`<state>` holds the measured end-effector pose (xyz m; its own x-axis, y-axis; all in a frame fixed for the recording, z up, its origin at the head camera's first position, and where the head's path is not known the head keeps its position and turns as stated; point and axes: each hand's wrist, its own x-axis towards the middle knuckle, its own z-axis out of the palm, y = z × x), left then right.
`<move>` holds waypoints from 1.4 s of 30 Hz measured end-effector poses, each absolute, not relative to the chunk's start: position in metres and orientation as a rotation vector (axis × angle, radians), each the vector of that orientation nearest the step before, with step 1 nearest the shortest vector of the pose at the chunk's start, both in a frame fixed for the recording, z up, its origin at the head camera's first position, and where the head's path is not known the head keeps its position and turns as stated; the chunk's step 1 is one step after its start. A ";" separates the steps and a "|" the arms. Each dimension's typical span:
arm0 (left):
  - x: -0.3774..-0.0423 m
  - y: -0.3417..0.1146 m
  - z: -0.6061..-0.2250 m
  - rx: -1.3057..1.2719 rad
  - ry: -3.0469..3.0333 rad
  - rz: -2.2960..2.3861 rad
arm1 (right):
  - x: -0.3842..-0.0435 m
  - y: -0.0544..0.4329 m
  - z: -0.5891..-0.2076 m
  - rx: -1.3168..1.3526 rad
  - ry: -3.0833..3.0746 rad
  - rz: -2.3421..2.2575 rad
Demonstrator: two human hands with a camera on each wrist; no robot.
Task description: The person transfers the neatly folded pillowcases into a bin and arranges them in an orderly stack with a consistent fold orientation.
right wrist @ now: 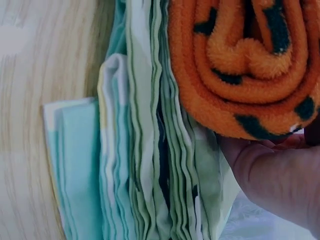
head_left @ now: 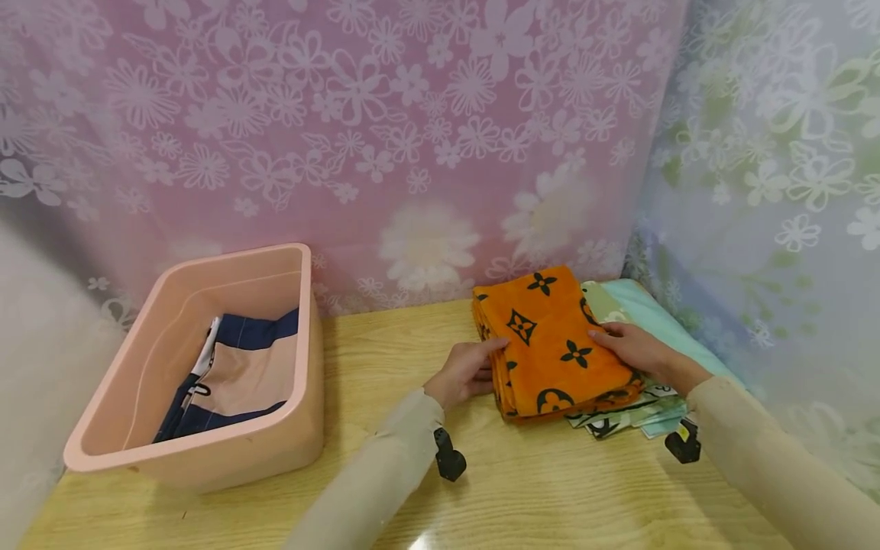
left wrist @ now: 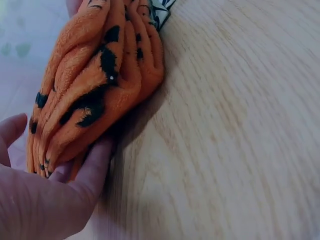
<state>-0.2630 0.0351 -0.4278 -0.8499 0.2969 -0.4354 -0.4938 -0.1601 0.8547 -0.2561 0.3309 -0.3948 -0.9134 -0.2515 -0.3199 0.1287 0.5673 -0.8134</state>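
A folded orange plush cloth with dark flower motifs lies partly on a stack of green and mint folded fabrics. My left hand holds its left side, thumb up by the top edge and fingers tucked underneath, as the left wrist view shows on the cloth's soft folds. On the opposite side, my right hand grips the cloth's right edge, thumb on top and its other fingers mostly hidden. Rolled-looking layers of the orange cloth show in the right wrist view beside the layered fabrics.
A pink plastic tub stands at the left of the wooden table. Folded navy and pale pink fabric lies inside it. Flower-patterned curtains hang behind the table and along its right side.
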 end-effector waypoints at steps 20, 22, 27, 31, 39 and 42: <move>-0.262 0.046 -0.430 -0.225 1.651 1.988 | -0.260 0.334 -0.397 0.057 2.077 -1.557; -0.262 0.048 -0.428 -0.229 1.683 1.991 | -0.261 0.332 -0.397 0.067 2.103 -1.549; -0.263 0.052 -0.426 -0.227 1.776 1.987 | -0.261 0.329 -0.395 0.072 2.167 -1.529; -0.261 0.053 -0.427 -0.218 1.794 2.017 | -0.257 0.326 -0.395 0.054 2.199 -1.549; -0.256 0.047 -0.414 -0.206 1.958 2.043 | -0.246 0.311 -0.372 -0.070 2.428 -1.409; -0.254 0.042 -0.404 -0.172 1.950 2.042 | -0.241 0.307 -0.359 -0.069 2.464 -1.385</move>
<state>-0.2539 0.0420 -0.4045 -0.9442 0.1405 -0.2979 -0.3041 -0.0245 0.9523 -0.2407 0.3070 -0.3593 -0.9500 -0.1928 -0.2456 0.1097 0.5305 -0.8406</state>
